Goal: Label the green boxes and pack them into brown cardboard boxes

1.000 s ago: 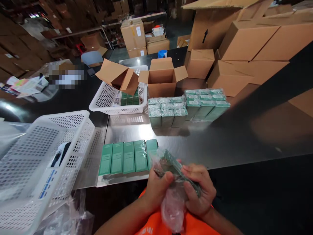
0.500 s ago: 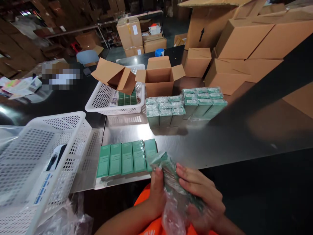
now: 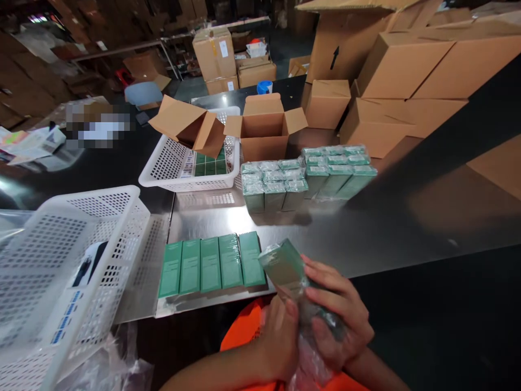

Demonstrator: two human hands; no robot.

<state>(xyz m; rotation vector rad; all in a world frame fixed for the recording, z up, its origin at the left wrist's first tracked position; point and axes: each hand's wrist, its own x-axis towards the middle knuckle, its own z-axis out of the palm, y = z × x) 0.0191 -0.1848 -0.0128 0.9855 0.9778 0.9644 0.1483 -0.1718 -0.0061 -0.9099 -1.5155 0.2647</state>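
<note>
Left hand (image 3: 280, 338) has shifted down the green box (image 3: 286, 267).

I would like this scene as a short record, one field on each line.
Right hand: around a green package in clear plastic
Left hand: blurred, against the package; grip unclear
Table: five green boxes in a row near the front edge; two wrapped bundles farther back
Far basket: white, holding green boxes, a tilted carton on top
Open carton: behind the left bundle
</note>
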